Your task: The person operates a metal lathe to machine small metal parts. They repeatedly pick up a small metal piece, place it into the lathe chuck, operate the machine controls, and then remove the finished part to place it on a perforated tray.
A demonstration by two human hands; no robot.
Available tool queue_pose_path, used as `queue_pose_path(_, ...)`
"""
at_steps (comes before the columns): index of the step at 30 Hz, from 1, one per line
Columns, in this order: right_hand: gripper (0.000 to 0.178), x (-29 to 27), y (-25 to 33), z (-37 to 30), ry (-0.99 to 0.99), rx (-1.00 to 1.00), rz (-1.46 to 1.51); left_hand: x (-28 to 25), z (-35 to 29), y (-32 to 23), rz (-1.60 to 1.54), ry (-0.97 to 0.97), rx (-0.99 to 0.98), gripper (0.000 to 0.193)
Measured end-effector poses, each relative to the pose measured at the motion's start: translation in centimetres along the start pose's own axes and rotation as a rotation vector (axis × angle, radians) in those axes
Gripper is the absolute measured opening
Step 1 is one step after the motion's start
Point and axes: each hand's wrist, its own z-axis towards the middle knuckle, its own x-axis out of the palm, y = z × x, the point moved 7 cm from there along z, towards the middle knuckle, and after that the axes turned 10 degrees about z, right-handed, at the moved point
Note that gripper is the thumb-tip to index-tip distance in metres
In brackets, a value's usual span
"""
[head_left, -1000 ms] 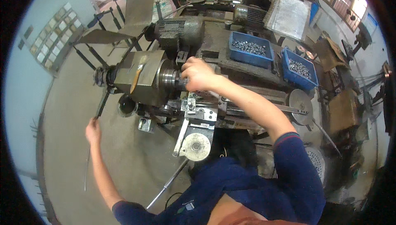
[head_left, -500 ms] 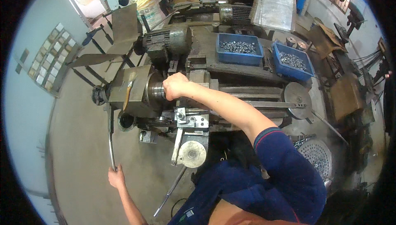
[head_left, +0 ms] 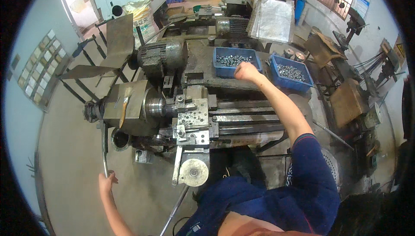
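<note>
My left hand is closed around the lower end of a long metal lever that hangs from the left end of a lathe's headstock. My right hand, fingers curled shut, is over the near edge of a blue bin of small shiny metal parts. What its fingers hold, if anything, is hidden. The lathe's round spindle chuck is in full view, left of the tool slide with its clamps. A brush with a wooden handle lies on the headstock.
A second blue bin of metal parts stands right of the first. A dark motor sits behind the headstock. The slide's handwheel and a slanting rod jut toward me. A bent metal guard stands at the back left.
My right hand has left the spindle chuck and moved right and back to the nearer-left bin. My left hand stays on the lever. The whole view has shifted slightly.
</note>
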Motion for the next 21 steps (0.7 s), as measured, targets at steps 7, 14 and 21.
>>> queue_pose_path(7, 0.043, -2.7, -3.1, -6.1, -0.338, -0.269, 0.199, -0.8, -0.8, -0.9, -0.007, -0.053, 0.099, 0.023)
queue_pose_path(14, 0.038, -7.7, -16.7, -25.7, -0.430, 0.163, 0.262, -1.5, 1.4, 3.2, -0.113, 0.089, -0.014, 0.043)
queue_pose_path(21, 0.021, -5.2, -32.5, -49.6, -0.534, 0.807, 0.250, 2.9, -6.6, -4.6, -0.074, 0.022, -0.251, 0.043)
